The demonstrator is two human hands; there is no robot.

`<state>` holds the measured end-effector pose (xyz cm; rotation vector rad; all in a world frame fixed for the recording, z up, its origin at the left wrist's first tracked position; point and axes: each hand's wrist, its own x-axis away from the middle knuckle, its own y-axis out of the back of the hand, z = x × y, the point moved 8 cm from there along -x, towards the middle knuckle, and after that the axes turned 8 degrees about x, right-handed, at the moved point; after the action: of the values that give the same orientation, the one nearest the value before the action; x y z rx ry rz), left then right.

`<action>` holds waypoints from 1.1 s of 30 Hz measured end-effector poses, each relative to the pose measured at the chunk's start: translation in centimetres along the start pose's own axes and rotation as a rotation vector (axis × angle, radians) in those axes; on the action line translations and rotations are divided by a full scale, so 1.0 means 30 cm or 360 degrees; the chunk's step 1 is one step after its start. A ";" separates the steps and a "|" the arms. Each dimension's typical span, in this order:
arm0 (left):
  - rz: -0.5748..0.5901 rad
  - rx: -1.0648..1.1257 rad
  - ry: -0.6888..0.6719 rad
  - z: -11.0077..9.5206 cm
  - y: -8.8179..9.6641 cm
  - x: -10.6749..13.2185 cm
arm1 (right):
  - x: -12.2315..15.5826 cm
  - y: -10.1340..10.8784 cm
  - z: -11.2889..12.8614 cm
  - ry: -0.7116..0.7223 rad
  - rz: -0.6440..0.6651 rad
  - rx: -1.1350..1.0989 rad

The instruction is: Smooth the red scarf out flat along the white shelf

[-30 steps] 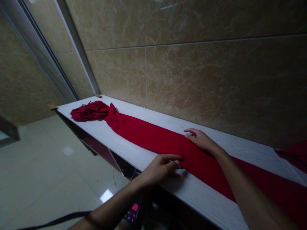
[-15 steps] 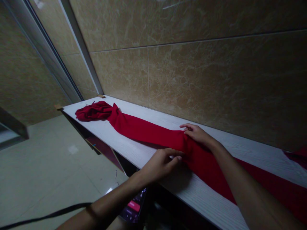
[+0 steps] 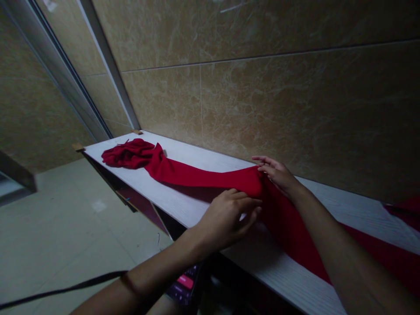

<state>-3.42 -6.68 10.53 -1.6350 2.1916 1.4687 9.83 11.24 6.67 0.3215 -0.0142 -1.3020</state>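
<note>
A long strip of red cloth (image 3: 203, 178) runs along a narrow white board (image 3: 193, 215), its far end bunched in a crumpled heap. My left hand (image 3: 231, 214) pinches the cloth's near edge between thumb and fingers. On the opposite edge, my right hand (image 3: 275, 173) grips the cloth with thumb and index finger, the other fingers stretched toward the wall. Between the two hands the cloth is lifted off the board in a raised fold. From there it slopes down and passes beneath my right forearm to the right.
A tiled wall (image 3: 262, 100) stands close behind the board. Below the front edge are dark shelf spaces and a lit phone screen (image 3: 183, 284). A black strap (image 3: 65, 288) crosses at lower left. More dark red cloth (image 3: 407, 212) lies at the right.
Both hands have risen, lifting the middle of the red cloth from the board into a raised fold. The bunched far end has stayed in place.
</note>
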 end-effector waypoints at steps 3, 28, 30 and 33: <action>-0.0001 -0.0113 -0.0110 -0.050 0.002 -0.022 | 0.018 0.031 0.052 0.0035 -0.0063 -0.0102; 0.0164 -0.0396 -0.0866 -0.480 -0.265 -0.259 | 0.336 0.520 0.243 0.0030 -0.0348 0.0009; 0.0228 -0.0377 -0.0876 -0.506 -0.331 -0.265 | 0.386 0.576 0.218 -0.0021 -0.0374 0.0051; 0.0335 -0.0334 -0.0875 -0.542 -0.454 -0.262 | 0.452 0.657 0.153 -0.0106 -0.0395 0.0124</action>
<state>18.12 -12.15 14.80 -0.8902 1.9817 1.9664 31.24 1.86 13.51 0.3548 -0.0838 -1.5608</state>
